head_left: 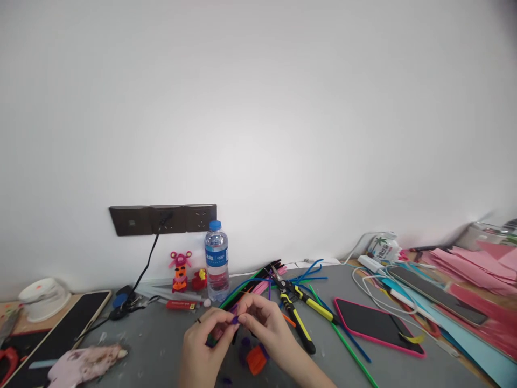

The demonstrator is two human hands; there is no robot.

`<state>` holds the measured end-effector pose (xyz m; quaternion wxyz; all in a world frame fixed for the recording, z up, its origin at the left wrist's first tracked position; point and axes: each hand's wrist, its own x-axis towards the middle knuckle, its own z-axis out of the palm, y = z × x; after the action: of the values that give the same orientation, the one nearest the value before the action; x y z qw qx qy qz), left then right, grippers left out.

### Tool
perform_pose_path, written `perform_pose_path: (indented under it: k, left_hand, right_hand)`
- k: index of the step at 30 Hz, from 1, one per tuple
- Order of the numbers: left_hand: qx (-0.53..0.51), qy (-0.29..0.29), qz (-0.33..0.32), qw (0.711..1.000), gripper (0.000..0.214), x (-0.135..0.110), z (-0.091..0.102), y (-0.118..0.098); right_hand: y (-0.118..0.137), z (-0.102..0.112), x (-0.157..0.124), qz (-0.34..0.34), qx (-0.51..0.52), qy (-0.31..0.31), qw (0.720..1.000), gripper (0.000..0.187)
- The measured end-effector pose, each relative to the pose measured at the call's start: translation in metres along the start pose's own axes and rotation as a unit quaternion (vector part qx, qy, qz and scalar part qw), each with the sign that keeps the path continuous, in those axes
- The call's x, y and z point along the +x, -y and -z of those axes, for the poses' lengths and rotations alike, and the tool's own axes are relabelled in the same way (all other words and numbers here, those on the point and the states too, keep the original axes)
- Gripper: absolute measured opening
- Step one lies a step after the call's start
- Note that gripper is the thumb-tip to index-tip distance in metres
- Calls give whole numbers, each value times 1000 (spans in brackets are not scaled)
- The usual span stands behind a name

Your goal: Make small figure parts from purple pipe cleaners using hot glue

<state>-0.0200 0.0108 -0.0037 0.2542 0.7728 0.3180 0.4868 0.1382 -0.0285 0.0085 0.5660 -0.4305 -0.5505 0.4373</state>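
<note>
My left hand (210, 337) and my right hand (262, 323) meet low in the middle of the view, fingertips pinched together. Between them is a small piece of purple pipe cleaner (235, 320), mostly covered by the fingers. A dark ring circles one left finger. Below my right hand lies a fuzzy orange piece (256, 360) with purple fuzz beside it. Just behind the hands is a bundle of pipe cleaners (258, 281) in black, pink and green. Wire-stripping pliers (297, 312) with yellow and black handles lie right of my right hand, their handles apart.
A water bottle (217, 264) stands by the wall beside a pink and orange fuzzy figure (180, 272). A red glue-like tube (180, 305) lies before them. Phones (377, 326) lie on both sides. Cables, blue sheets and pink paper (472, 269) crowd the right.
</note>
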Motion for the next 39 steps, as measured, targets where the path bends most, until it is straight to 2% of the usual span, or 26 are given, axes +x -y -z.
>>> perform_pose_path:
  k: [5, 9, 19, 29, 34, 37, 39]
  left_hand:
    - [-5, 15, -9, 1000, 4, 0, 4, -8]
    - [6, 25, -38, 999, 9, 1, 9, -13]
    - [20, -28, -48, 998, 13, 0, 6, -12]
    - [-44, -8, 17, 999, 14, 0, 4, -16]
    - [-73, 11, 67, 995, 15, 1, 2, -19]
    - [-138, 22, 124, 982, 16, 2, 0, -21]
    - [-185, 8, 149, 971, 18, 4, 1, -22]
  right_hand:
    - [3, 1, -2, 9, -18, 15, 1000, 26]
    - [3, 1, -1, 17, -24, 24, 999, 26]
    - [-2, 6, 1, 13, 5, 30, 999, 22]
    - [2, 12, 5, -48, 91, 83, 991, 27]
    - [3, 11, 5, -66, 74, 60, 993, 31]
    - [3, 9, 5, -56, 49, 48, 996, 31]
    - [4, 9, 4, -42, 24, 60, 997, 30]
